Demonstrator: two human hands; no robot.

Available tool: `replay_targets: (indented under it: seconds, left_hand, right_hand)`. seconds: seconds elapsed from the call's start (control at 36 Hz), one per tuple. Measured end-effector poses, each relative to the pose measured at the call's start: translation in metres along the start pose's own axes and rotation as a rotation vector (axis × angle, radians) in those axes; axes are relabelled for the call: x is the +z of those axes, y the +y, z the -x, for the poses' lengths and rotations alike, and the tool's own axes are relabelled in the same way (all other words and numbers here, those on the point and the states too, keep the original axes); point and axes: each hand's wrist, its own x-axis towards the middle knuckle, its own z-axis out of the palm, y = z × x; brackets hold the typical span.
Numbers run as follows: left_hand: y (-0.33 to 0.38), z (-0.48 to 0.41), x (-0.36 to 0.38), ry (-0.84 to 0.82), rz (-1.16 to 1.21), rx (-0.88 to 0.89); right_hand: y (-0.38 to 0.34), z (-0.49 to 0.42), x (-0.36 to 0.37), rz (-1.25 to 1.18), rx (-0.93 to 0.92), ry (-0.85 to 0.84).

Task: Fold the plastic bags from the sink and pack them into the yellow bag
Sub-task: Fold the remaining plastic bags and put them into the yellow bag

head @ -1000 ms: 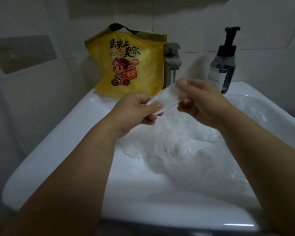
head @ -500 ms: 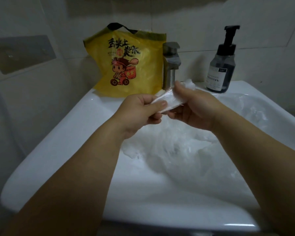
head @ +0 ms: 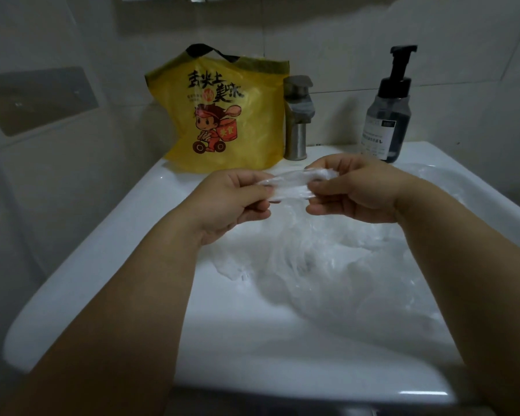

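Dim, grey indoor light flattens your view, with soft shadows. A glare streak marks the front rim of the sink (head: 424, 393). The wall tiles (head: 373, 40) bow at the corners; the lower edge runs soft.

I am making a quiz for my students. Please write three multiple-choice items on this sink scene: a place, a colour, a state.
1. Where is the yellow bag? A) on the floor B) on the sink ledge, left of the faucet C) hanging on a hook
2. What colour is the head of the pump bottle? A) black B) red C) white
3. How is the clear bag held? A) by nobody B) under one palm C) pinched between two hands
Answers: B, it stands beside the faucet; A, the pump is black; C, the left hand and right hand each pinch one end.
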Motion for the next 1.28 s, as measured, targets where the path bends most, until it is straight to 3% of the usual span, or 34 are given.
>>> replay_targets:
  seconds: [0.19,0.42,0.56,0.83,1.03,1.14,1.28]
  left_hand:
    - [0.004,0.003,-0.002,-0.028,0.058,-0.043]
    - [0.011,0.006,-0.001,-0.065,0.364,-0.005]
    - [0.014,0.008,-0.002,-0.081,0.415,-0.008]
    - [-0.002,-0.003,-0.004,0.125,-0.043,0.141]
    - [-0.01,-0.007,-0.004,0.172,-0.452,0.248]
    - [-0.012,-0.005,-0.007,0.131,-0.638,0.276]
    - [-0.011,-0.002,0.0,0.008,-0.584,0.21]
  right_hand:
    - [-0.001,0.0,0.004,-0.04,-0.043,0.011]
    - [-0.007,0.004,0.007,-0.133,-0.106,-0.029]
    - [-0.008,0.007,0.009,-0.133,-0.143,-0.048]
    - [0.002,-0.004,0.007,0.138,-0.112,0.105]
    - [0.01,-0.006,0.007,0.771,-0.102,0.171]
    - [0.008,-0.006,0.005,0.847,-0.127,0.2]
    - [0.013,-0.007,0.015,0.829,-0.154,0.12]
